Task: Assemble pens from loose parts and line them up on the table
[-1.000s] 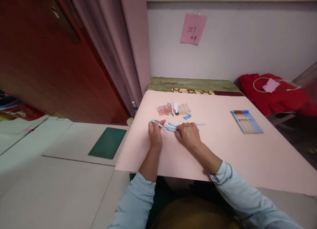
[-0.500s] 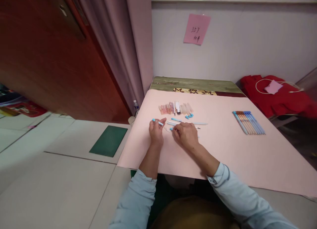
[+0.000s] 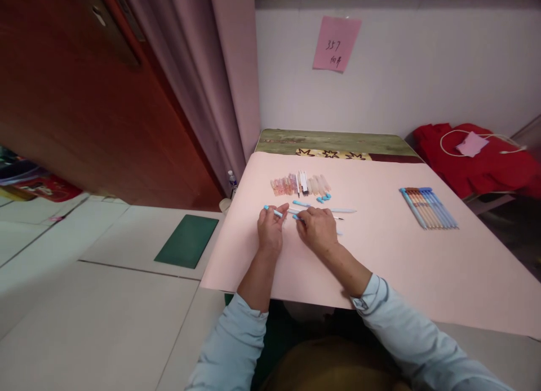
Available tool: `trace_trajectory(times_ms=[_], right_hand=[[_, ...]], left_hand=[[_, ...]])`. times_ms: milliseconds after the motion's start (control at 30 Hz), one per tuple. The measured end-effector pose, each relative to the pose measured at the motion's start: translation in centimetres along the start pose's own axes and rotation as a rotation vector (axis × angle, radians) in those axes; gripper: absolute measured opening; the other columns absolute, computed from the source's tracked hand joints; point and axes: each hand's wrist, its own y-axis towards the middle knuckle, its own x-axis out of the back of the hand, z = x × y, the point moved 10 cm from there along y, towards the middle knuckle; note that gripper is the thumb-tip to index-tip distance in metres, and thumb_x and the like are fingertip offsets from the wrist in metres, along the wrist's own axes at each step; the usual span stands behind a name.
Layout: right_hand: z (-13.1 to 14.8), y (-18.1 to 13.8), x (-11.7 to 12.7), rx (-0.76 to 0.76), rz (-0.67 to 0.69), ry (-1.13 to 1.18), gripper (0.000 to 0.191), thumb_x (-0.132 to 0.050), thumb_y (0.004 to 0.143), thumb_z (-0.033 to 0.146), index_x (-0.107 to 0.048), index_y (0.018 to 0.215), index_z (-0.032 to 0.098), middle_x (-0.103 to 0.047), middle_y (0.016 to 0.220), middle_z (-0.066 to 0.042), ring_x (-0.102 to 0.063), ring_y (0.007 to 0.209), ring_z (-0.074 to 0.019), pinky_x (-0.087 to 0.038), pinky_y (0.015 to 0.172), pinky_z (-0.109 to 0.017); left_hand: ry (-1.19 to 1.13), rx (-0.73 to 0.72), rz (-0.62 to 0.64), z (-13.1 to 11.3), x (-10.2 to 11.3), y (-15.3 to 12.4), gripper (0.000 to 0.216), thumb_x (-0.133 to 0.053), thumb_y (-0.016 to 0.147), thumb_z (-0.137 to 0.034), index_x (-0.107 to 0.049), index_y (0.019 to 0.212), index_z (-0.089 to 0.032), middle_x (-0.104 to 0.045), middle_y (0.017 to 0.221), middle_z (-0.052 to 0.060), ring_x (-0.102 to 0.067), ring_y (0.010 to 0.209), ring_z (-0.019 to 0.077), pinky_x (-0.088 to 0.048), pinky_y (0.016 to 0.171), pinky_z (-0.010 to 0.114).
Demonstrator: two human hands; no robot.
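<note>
My left hand (image 3: 270,232) is closed around a short blue-and-white pen part (image 3: 274,212), held at a slant above the table. Close by on the right, my right hand (image 3: 319,227) pinches a small bright-blue piece (image 3: 295,217); its exact kind is too small to make out. Beyond the fingers lie a blue pen part (image 3: 301,203), a pale-blue pen barrel (image 3: 344,210) and a thin refill with a dark tip (image 3: 339,218). Small blue pieces (image 3: 324,198) lie in a cluster. Behind them are pinkish tubes (image 3: 284,185), white refills (image 3: 304,182) and clear tubes (image 3: 319,184).
A row of blue and brown pens (image 3: 429,208) lies at the right of the pink-covered table (image 3: 380,267). Red cloth (image 3: 499,163) with a white cord is beyond the right edge. A bottle (image 3: 232,180) stands by the left edge, near a green mat (image 3: 188,240).
My left hand has moved slightly right with the pen part, closer to my right hand. The right hand still pinches the blue piece. The view has shifted a little.
</note>
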Motion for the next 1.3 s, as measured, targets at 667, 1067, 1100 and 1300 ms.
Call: trace_trajectory(times_ms=[667, 1067, 1100, 1300], right_hand=[[-5.9, -3.7, 3.1, -0.273, -0.149, 0.174, 0.018, -0.055, 0.086, 0.028, -0.072, 0.086, 0.023, -0.071, 0.084, -0.001, -0.058, 0.071, -0.0165, -0.034, 0.071, -0.03], [-6.5, -5.0, 3.7, -0.292, -0.111, 0.243, 0.017, -0.056, 0.083, 0.028, -0.073, 0.085, 0.026, -0.07, 0.082, 0.0, -0.059, 0.07, -0.016, -0.037, 0.064, -0.028], [-5.7, -5.1, 3.4, -0.273, -0.105, 0.269, 0.017, -0.056, 0.084, 0.028, -0.073, 0.085, 0.026, -0.069, 0.082, 0.0, -0.059, 0.071, -0.0159, -0.037, 0.065, -0.027], [-3.5, -5.4, 1.1, -0.263, -0.044, 0.336, 0.018, -0.058, 0.083, 0.028, -0.071, 0.096, 0.025, -0.069, 0.086, 0.0, -0.062, 0.072, -0.0149, -0.04, 0.065, -0.026]], left_hand=[[-0.085, 0.167, 0.205, 3.5, -3.1, -1.9, 0.016, -0.06, 0.087, -0.033, -0.055, 0.085, -0.018, -0.073, 0.092, 0.012, -0.065, 0.11, 0.0251, -0.04, 0.102, 0.044], [-0.126, 0.147, 0.2, 3.3, -2.8, -1.6, 0.016, -0.061, 0.087, -0.031, -0.056, 0.083, -0.017, -0.072, 0.087, 0.01, -0.065, 0.11, 0.0251, -0.04, 0.102, 0.044], [-0.128, 0.155, 0.207, 3.5, -2.9, -1.7, 0.015, -0.061, 0.087, -0.031, -0.056, 0.084, -0.017, -0.072, 0.088, 0.011, -0.065, 0.111, 0.0253, -0.04, 0.102, 0.044], [-0.199, 0.277, 0.256, 4.6, -3.8, -2.4, 0.011, -0.057, 0.09, -0.024, -0.057, 0.083, -0.015, -0.072, 0.091, 0.011, -0.062, 0.116, 0.0257, -0.039, 0.105, 0.043]])
